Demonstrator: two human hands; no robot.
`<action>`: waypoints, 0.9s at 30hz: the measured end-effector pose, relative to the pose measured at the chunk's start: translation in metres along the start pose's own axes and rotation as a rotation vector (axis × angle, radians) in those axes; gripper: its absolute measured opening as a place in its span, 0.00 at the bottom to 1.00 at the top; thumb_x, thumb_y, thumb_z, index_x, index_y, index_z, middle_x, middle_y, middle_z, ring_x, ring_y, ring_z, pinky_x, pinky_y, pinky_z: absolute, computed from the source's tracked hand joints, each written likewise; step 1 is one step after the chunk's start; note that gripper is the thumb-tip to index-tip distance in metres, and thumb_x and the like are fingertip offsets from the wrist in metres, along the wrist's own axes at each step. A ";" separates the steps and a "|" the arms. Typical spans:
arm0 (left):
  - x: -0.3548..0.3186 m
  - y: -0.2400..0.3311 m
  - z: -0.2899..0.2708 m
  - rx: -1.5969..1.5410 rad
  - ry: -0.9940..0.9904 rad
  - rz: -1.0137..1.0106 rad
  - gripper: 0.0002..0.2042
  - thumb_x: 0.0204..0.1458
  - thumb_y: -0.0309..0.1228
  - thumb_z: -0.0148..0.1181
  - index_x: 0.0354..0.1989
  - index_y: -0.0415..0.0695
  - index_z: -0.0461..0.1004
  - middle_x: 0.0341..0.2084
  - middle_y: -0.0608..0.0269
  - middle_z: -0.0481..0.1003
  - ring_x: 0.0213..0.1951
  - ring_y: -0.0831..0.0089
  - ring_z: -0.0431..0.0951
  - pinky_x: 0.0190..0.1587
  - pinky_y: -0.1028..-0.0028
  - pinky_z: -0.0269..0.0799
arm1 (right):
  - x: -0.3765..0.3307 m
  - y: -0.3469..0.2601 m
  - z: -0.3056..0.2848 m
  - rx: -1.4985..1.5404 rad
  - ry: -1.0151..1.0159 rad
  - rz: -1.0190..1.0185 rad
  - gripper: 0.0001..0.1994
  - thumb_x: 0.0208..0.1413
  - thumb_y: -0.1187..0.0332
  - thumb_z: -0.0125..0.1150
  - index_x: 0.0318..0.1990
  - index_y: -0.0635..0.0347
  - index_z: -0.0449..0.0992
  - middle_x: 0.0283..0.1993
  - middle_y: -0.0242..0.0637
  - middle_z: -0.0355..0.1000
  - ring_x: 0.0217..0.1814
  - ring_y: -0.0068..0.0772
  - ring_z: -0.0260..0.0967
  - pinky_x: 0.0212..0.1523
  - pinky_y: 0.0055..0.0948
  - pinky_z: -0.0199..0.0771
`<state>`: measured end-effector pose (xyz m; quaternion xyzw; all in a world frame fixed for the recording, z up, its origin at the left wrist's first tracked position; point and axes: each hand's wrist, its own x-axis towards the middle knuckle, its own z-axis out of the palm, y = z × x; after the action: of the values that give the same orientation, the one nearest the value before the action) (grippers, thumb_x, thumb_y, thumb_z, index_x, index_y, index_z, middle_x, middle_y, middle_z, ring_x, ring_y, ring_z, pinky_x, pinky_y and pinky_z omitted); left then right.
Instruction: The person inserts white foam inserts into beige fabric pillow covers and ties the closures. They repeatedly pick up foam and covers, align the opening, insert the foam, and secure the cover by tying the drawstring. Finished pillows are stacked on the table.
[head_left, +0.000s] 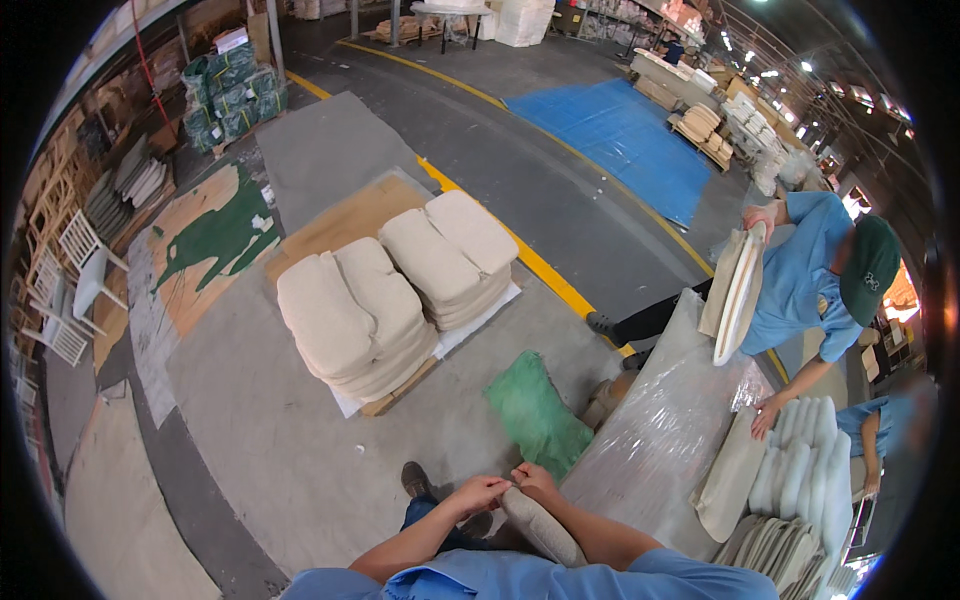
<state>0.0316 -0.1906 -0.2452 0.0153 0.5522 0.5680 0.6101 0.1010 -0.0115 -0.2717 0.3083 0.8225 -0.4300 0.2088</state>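
A beige seat cushion (540,528) is held against my front, its far end between my two hands. My left hand (482,492) has its fingers closed at the cushion's far left corner. Close by, my right hand (535,479) pinches at the far right corner. The fingertips are too small to show whether they hold fabric, a zip or a cord. Just ahead of my right hand, a green sack (540,412) lies on the floor. Beyond it, stacks of beige cushions (330,315) rest on a pallet (400,390).
At my right stands a plastic-covered table (655,385). A co-worker (800,275) in blue handles cushions there, beside a stack of white pads (805,450) and folded beige covers (775,545). Another person (870,430) is partly visible behind. White chairs (90,265) stand far left.
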 end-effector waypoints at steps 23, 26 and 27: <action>-0.038 -0.041 0.011 -0.313 0.245 0.077 0.08 0.65 0.30 0.58 0.45 0.41 0.79 0.34 0.64 0.79 0.30 0.77 0.76 0.35 0.76 0.75 | -0.059 0.004 -0.010 -0.005 0.246 -0.226 0.13 0.69 0.59 0.54 0.46 0.59 0.77 0.37 0.47 0.78 0.39 0.52 0.75 0.41 0.43 0.73; -0.038 -0.042 0.016 -0.293 0.157 0.069 0.09 0.66 0.33 0.59 0.47 0.41 0.80 0.35 0.63 0.80 0.32 0.76 0.78 0.38 0.76 0.76 | -0.061 -0.001 -0.010 -0.001 0.255 -0.208 0.13 0.69 0.59 0.54 0.46 0.59 0.77 0.37 0.46 0.77 0.37 0.50 0.74 0.40 0.42 0.72; -0.036 -0.045 0.020 -0.283 0.151 0.064 0.10 0.65 0.33 0.59 0.47 0.41 0.81 0.35 0.64 0.80 0.33 0.76 0.78 0.39 0.75 0.76 | -0.062 -0.003 -0.010 -0.008 0.260 -0.207 0.13 0.69 0.59 0.54 0.46 0.59 0.77 0.36 0.46 0.77 0.36 0.50 0.74 0.40 0.42 0.72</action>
<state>0.0847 -0.2201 -0.2423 -0.0960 0.5101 0.6590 0.5443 0.1428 -0.0243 -0.2268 0.2743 0.8716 -0.4024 0.0564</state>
